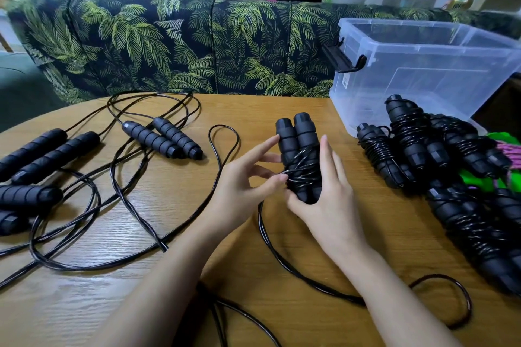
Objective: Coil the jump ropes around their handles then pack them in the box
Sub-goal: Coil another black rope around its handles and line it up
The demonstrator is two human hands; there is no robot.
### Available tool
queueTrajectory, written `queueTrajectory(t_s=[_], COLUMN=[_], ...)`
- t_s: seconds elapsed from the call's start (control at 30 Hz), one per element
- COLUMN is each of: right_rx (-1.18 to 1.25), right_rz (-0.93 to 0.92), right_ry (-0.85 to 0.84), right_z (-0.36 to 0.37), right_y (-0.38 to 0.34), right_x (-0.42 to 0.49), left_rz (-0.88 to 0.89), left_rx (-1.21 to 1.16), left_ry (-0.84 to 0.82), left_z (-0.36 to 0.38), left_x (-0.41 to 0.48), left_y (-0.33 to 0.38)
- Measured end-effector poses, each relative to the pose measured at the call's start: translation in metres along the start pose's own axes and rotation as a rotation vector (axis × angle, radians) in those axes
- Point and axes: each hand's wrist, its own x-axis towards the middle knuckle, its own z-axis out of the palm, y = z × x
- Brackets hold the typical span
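Wood-grain table [84, 304], nearest edge: a loose cord [282, 256] runs from the person's lap up to mid-table, with one slack loop lying to the near right. At the centre the right hand [329, 200] cradles the paired handles [296, 132], thumb hooked round their near end and fingers laid up the right side. The left hand [245, 186] pinches the cord against the half-wound coil [303, 169] on its left flank, the other fingers spread. The pair's long axis runs near to far, caps pointing away, and the unwound cord leaves from the near end, so the left hand is better placed for the next turn. To the left lie three uncoiled ropes [53, 158], six handles in all. To the right, coiled bundles [408, 135] are heaped, at least four, the exact count unclear. Beyond them, far right, stands one clear box [423, 65], apparently holding nothing yet, against a palm-print sofa [141, 42].
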Motion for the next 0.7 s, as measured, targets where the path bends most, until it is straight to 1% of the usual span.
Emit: queueTrajectory(t_s=[0.13,0.23,0.37,0.53,0.63,0.7], right_rx=[0.097,0.155,0.205,0.232,0.226,0.178], right_rz=[-0.010,-0.041,-0.064,-0.092,-0.105,-0.112], right_ry=[0.006,0.007,0.023,0.029,0.006,-0.003], right_z=[0.0010,0.0015,0.0020,0.0009,0.0022,0.0041], right_y=[-0.0010,-0.0014,-0.0006,-0.0016,-0.0006,-0.0010], right_x=[-0.0001,-0.0009,-0.0009,-0.0008,-0.0011,-0.0020], left_rz=[0.037,0.030,-0.029,-0.089,-0.106,-0.101], left_rx=[0.007,-0.009,-0.135,-0.310,-0.370,-0.386], left_ry=[0.027,0.027,0.013,-0.046,-0.028,-0.004], left_z=[-0.0028,-0.0029,-0.0024,-0.0035,-0.0023,-0.0003], left_x=[0.0016,0.0026,0.0023,0.0014,0.0019,0.0018], left_y=[-0.0009,0.0008,0.0026,0.0049,0.0056,0.0063])
